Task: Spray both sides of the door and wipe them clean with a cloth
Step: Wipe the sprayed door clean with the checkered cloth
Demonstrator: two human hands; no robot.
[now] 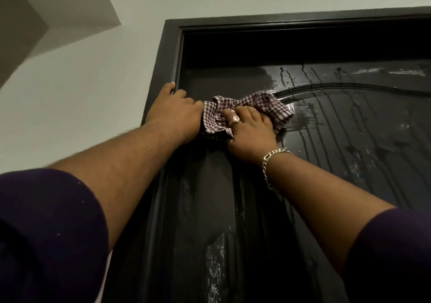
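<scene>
Head view, left to right — I am logging the left hand [173, 114] resting against the door frame [163, 69], fingers curled loosely at the edge moulding, gripping nothing that I can make out. Just beside it, the right hand [250, 131] is pressing the checked cloth [268, 107] onto the door [349, 139], fingers bent over the bunched fabric. Wet streaks are lying rightward and upward of the cloth — nearer the right hand.

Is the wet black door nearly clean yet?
Not yet. Spraying here looks done: the glossy dark wooden door is streaked with drips. Now the right hand presses the crumpled red-and-white checked cloth near the top left corner; the left hand braces the frame. The drips remain; the other side is unseen.
</scene>
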